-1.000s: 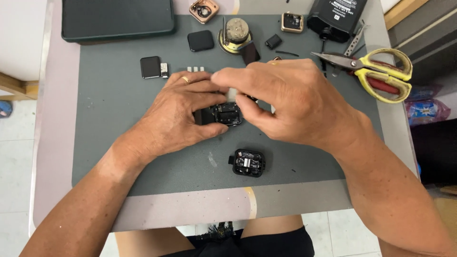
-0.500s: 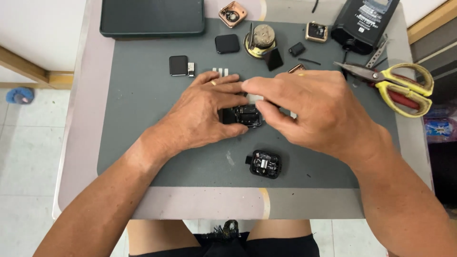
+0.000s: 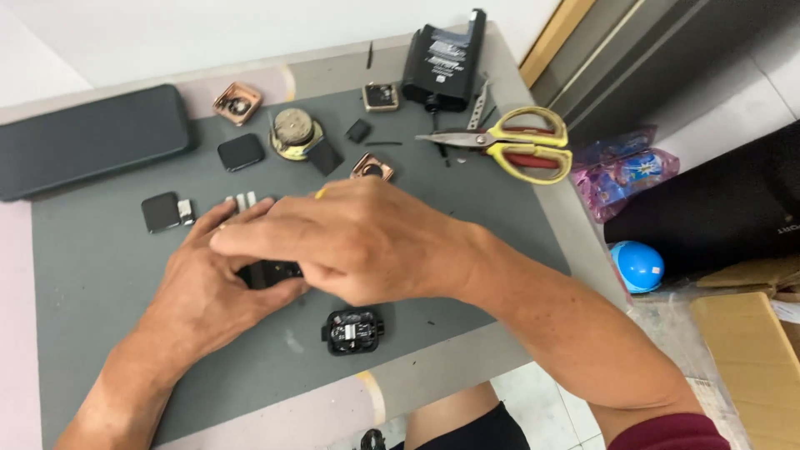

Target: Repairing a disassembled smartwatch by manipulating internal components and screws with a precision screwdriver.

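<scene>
Both my hands meet over the middle of a grey work mat (image 3: 92, 275). My left hand (image 3: 208, 287) grips a small black square device (image 3: 268, 272) from below and the left. My right hand (image 3: 358, 242) lies over the top of the same device, fingers closed on it, hiding most of it. A second small black device with its inside showing (image 3: 352, 330) lies on the mat just in front of my hands, untouched.
Yellow-handled scissors (image 3: 517, 148) lie at the mat's far right. A black box (image 3: 442, 62), a round metal part (image 3: 293, 132), small copper-coloured casings (image 3: 237, 102) and black square pieces (image 3: 160, 211) sit along the back. A dark tablet (image 3: 87, 150) lies back left. A blue ball (image 3: 637, 267) is on the floor.
The view has swung left and tilted, so the mat now sits left in frame and the floor shows on the right. My hands stay closed on the black device.
</scene>
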